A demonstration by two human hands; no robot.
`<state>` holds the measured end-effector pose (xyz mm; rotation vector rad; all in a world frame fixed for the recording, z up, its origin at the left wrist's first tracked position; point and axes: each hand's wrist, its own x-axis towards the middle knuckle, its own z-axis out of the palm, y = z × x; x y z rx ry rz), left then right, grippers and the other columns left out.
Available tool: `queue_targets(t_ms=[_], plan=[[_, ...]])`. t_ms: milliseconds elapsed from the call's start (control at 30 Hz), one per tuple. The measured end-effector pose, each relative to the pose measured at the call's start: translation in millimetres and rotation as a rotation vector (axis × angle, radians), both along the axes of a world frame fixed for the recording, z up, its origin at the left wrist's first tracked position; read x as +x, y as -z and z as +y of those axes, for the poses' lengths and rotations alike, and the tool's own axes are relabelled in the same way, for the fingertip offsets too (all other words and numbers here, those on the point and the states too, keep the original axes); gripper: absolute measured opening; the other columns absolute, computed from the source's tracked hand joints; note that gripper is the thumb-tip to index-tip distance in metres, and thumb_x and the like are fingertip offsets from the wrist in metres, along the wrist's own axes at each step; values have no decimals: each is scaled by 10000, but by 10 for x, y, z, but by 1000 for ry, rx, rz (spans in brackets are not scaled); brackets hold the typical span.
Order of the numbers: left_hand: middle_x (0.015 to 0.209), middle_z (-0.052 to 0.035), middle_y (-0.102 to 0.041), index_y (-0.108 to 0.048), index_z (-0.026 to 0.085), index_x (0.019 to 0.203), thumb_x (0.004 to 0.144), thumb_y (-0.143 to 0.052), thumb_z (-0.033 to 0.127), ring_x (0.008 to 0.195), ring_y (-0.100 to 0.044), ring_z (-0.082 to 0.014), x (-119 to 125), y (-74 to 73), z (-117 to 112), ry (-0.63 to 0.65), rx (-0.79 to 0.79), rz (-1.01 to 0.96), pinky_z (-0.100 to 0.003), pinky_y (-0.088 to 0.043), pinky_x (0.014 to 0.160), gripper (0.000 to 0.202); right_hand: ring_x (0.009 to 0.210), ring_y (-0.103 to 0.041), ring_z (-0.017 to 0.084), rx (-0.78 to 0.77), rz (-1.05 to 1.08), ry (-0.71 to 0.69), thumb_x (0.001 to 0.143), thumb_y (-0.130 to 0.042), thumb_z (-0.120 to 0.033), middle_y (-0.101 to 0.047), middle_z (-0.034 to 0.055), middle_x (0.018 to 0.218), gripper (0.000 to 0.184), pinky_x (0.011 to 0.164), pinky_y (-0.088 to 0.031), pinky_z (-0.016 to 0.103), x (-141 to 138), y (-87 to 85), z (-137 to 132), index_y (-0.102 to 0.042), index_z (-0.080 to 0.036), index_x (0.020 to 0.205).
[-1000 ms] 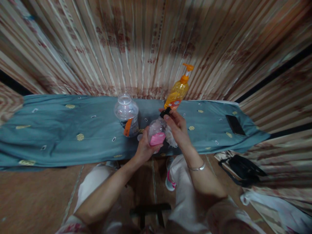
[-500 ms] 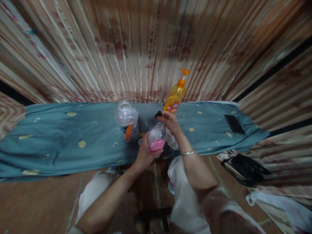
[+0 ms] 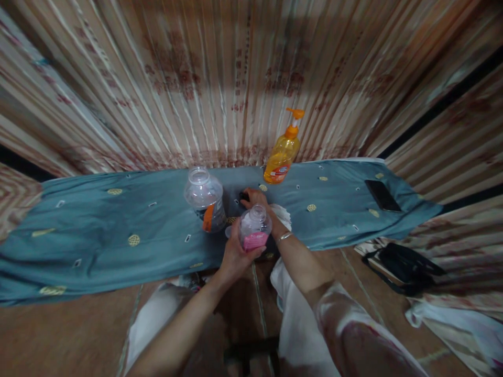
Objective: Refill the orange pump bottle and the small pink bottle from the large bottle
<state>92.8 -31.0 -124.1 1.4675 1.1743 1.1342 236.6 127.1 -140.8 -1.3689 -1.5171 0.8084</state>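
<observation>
My left hand [image 3: 234, 250] is wrapped round a small clear bottle with a pink label [image 3: 254, 240], held upright near the table's front edge; its mouth is uncapped. Beyond the bottle, my right hand [image 3: 257, 199] pinches a black cap [image 3: 244, 196] low over the cloth; I cannot tell whether the cap touches it. A larger clear plastic bottle with an orange label strip [image 3: 207, 217] stands open to the left. Behind my right wrist lies a crumpled white cloth or tissue [image 3: 283, 215], partly hidden. A small clear round piece [image 3: 228, 232] sits beside my left fingers.
An orange pump bottle [image 3: 282, 157] stands at the back of the table, which is covered by a teal cloth [image 3: 98, 220]. Toward the right end lies a black phone [image 3: 382, 195]. A black bag [image 3: 404, 267] is below on the right. Pleated curtains [image 3: 220, 78] hang behind.
My right hand has moved down and left with the black cap, from above the small bottle's mouth to behind the bottle. My left hand still holds the bottle.
</observation>
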Motion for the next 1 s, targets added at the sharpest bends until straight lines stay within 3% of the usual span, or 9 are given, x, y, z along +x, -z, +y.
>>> queue_targets(t_ms=[100,233,367,433,500,567,633,733,1000], plan=[[1433,-164,-665,-408,195,1520,683,-930,347,1310,-673,-342,-6,-38,-7,16,5,7,-499,-510,1143,998,1160,-728,342,30,-50,14,666,-966,-434,-791,82,918,356,1140,-532,513,28,-73,-62,-690,-321,861],[1396,-152,-684,-428,200,1525,666,-948,366,1257,-694,-341,-40,-88,-2,-15,5,34,-505,-529,1114,1018,1220,-716,331,15,-176,71,693,-957,-373,-815,82,1055,332,1153,-502,488,364,-308,-240,-713,-303,907],[1337,-144,-708,-472,196,1497,641,-962,357,1184,-720,-330,-88,-152,22,-68,11,62,-480,-567,1052,1000,1064,-764,320,-79,-345,137,794,-861,-290,-807,67,892,155,1011,-536,448,819,-582,-566,-719,-242,836],[1289,-121,-729,-497,209,1481,641,-959,338,1150,-733,-322,-104,-177,39,-87,17,62,-464,-580,1024,967,985,-776,311,-136,-434,132,802,-863,-300,-792,68,823,179,933,-540,397,971,-703,-724,-707,-228,750],[1267,-103,-740,-505,223,1477,637,-956,324,1133,-739,-314,-111,-189,53,-97,22,49,-456,-582,1018,959,971,-781,291,-259,-646,68,857,-834,-372,-804,65,864,186,861,-537,343,1053,-799,-842,-731,-232,789],[1254,-94,-745,-503,225,1472,638,-951,326,1108,-746,-305,-113,-189,64,-101,23,34,-450,-587,1007,953,987,-782,287,-303,-757,33,856,-834,-319,-820,71,918,113,840,-534,321,1086,-856,-919,-756,-237,846],[1243,-92,-747,-503,220,1462,635,-951,335,1081,-751,-299,-113,-185,72,-111,25,35,-445,-594,992,948,1012,-781,288,-290,-772,23,845,-810,-209,-830,86,963,54,860,-533,318,1090,-873,-962,-764,-236,841],[1236,-94,-747,-494,214,1458,622,-956,339,1065,-752,-297,-117,-182,86,-131,33,49,-440,-598,976,963,1027,-777,284,-240,-716,17,866,-722,-128,-834,102,1006,128,902,-531,329,1056,-844,-981,-758,-227,794],[1164,-75,-754,-485,221,1446,648,-947,342,1029,-760,-295,-104,-179,139,-143,95,41,-443,-612,955,930,855,-766,212,-107,-295,-158,903,-702,-277,-832,23,900,110,793,-575,313,630,-596,-790,-799,-226,906]])
